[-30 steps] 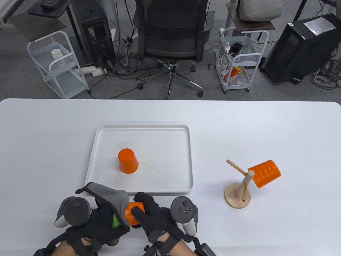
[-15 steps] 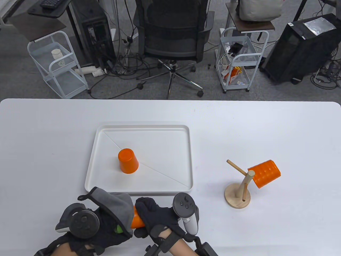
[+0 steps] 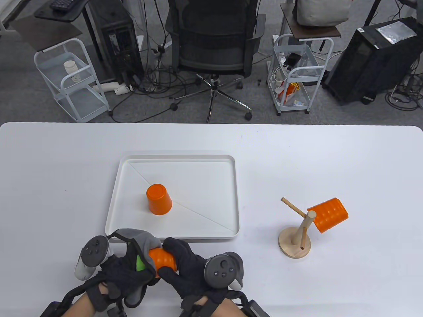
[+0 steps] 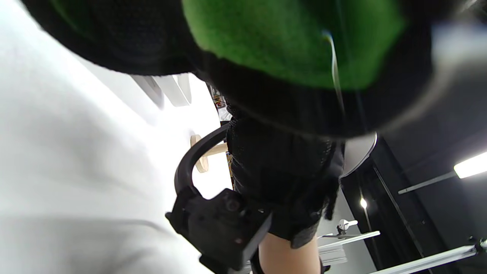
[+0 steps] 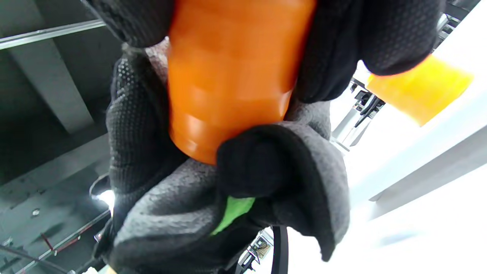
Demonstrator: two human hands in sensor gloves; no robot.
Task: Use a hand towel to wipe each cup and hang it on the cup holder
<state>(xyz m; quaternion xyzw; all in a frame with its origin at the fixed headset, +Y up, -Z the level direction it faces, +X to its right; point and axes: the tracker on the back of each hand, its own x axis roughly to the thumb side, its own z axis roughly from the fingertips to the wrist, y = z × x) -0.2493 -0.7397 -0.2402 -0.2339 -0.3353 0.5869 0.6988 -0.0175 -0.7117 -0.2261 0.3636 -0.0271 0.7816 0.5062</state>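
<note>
Near the table's front edge my right hand (image 3: 181, 261) grips a ribbed orange cup (image 3: 162, 259) lying sideways; in the right wrist view the cup (image 5: 228, 76) fills the top. My left hand (image 3: 132, 269) holds a grey hand towel (image 3: 142, 240) bunched against the cup's left end, and the towel (image 5: 274, 182) wraps over the gloved fingers there. A second orange cup (image 3: 159, 199) stands upside down in the white tray (image 3: 228, 198). A third orange cup (image 3: 327, 215) hangs on one peg of the wooden cup holder (image 3: 294, 245); the other peg (image 3: 291, 205) is bare.
The tray's front rim lies just beyond my hands. The cup holder stands to the right of my right hand, with bare table between them. An office chair, carts and cables are on the floor past the table's far edge.
Both hands have twisted around the cup: the right tracker has rolled to face up and the left tracker has swung left. More of the orange cup shows beside the towel.
</note>
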